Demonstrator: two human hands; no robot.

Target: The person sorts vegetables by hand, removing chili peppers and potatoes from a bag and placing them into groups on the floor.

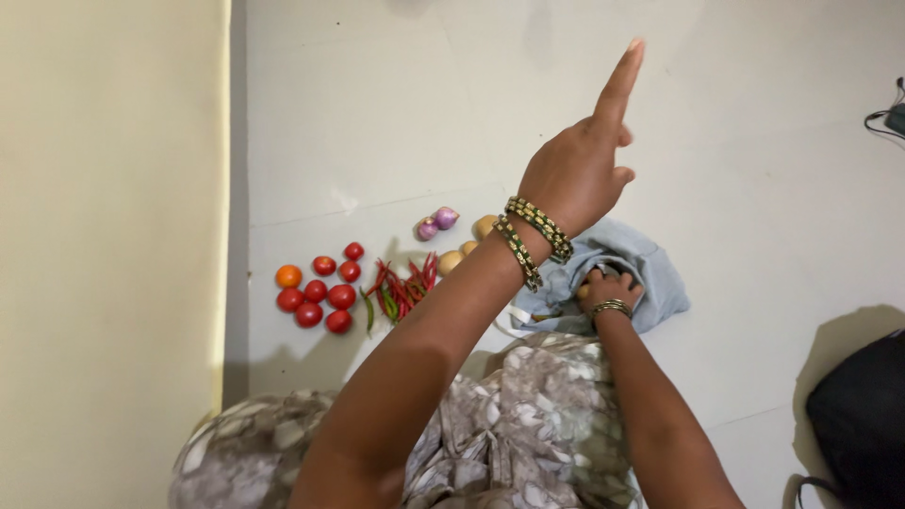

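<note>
1. Pale grey floor (754, 141) all across the frame, with a cream wall (113, 236) down the left side.
2. Left hand (577, 168) up high in the middle of the frame, one finger pointing to the top, other fingers curled in, holding nothing.
3. Green and gold bangles (528, 236) around that wrist.
4. Right hand (608, 287) lower, just right of middle, fingers closed on a small yellow potato (584, 291) on top of a light blue cloth bag (622, 254).
5. More potatoes (462, 253) left of the bag, near two purple onions (436, 223).
6. Red and green chillies (401, 290) in a pile, left of middle.
7. Red tomatoes (320, 290) in a bunch further left, one orange.
8. Grey flowery dress (528, 434) at the bottom.
9. Black bag (863, 415) in the lower right corner.
</note>
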